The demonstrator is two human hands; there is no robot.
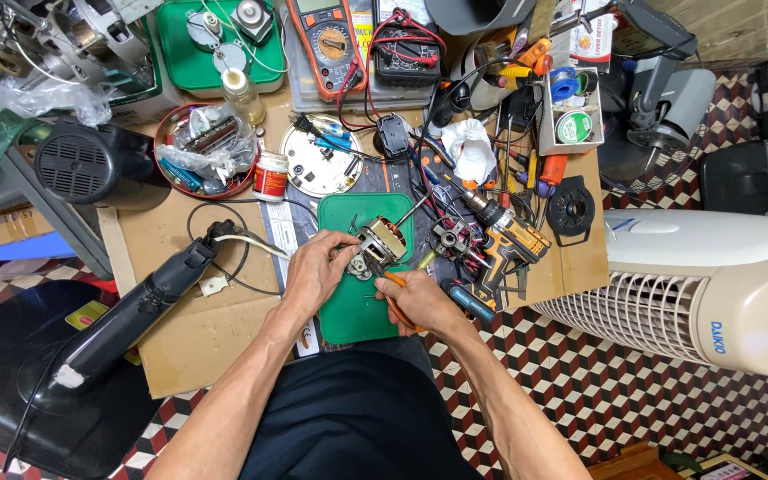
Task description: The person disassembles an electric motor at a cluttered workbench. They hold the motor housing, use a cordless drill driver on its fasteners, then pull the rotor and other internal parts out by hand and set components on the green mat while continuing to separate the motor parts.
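A small electric motor [379, 244] with copper windings rests on a green tray [348, 311] in the middle of the workbench. My left hand [316, 271] grips the motor's left side and steadies it. My right hand [421, 300] holds orange-handled pliers [390, 283], whose tip touches the lower part of the motor. A second motor part [452, 238] with red wires lies just right of the tray.
A yellow and black cordless drill [507, 242] lies right of my hands. A black tool with a cord [140, 307] lies to the left. Two multimeters [329, 44], a red bowl of parts [204, 149] and a white fan [713, 284] surround the bench.
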